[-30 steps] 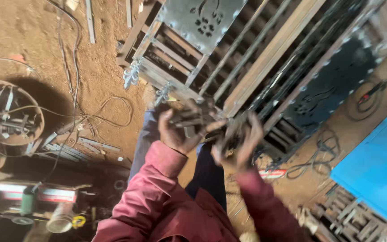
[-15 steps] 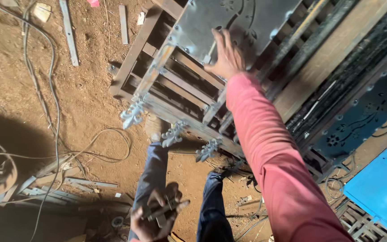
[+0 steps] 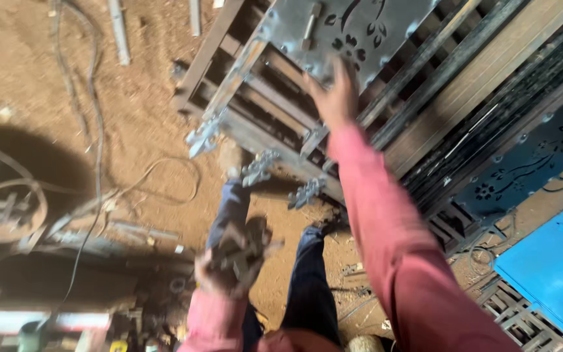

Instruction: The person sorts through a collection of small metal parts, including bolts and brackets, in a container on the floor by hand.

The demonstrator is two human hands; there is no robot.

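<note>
Left hand (image 3: 229, 270) risen, gripping metal pieces (image 3: 242, 248); right hand (image 3: 333, 98) spread flat on cut-out panel (image 3: 360, 26).

Motion blur smears the left hand (image 3: 219, 270) and the dark metal pieces (image 3: 242, 248) it grips, so can't make out their shape. The right hand (image 3: 333, 98) is blurry too, fingers unclear. The blue panel (image 3: 555, 267) is cut off at the right edge.

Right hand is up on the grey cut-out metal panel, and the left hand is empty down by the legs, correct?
Not quite. In the head view the left hand is not empty: it grips a bunch of dark metal pieces. The right hand does reach the grey cut-out metal panel.
</note>
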